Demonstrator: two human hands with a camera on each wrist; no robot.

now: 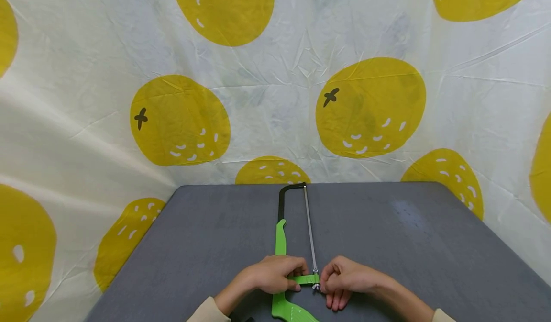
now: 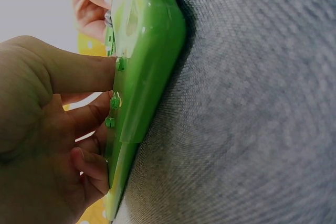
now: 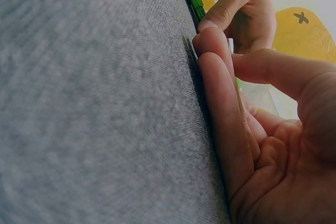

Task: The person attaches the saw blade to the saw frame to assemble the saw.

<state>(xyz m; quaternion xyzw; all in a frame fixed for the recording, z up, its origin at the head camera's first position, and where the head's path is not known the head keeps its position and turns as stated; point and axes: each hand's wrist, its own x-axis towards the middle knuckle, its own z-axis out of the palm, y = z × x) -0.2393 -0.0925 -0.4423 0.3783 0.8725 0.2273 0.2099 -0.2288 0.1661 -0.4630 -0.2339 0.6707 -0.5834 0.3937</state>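
A hacksaw point(image 1: 281, 240) lies flat on the grey table, its black front bow point(image 1: 281, 202) pointing away and its green handle point(image 1: 294, 312) toward me. The thin blade point(image 1: 309, 228) runs along its right side. My left hand point(image 1: 273, 273) grips the green frame near the short crosspiece point(image 1: 306, 279), thumb on the near side and fingers beyond. At the crosspiece's right end sits a small metal wing nut point(image 1: 316, 287), which my right hand point(image 1: 353, 278) pinches with thumb and index finger. The lower fingers point(image 3: 220, 98) of that hand extend close along the tabletop.
The grey cloth-covered table point(image 1: 387, 236) stretches out around the saw, with a pale smudge at the right. Behind and beside it hangs a white curtain point(image 1: 267, 116) printed with large yellow fruit. A small dark object point(image 1: 249, 319) shows at the bottom edge.
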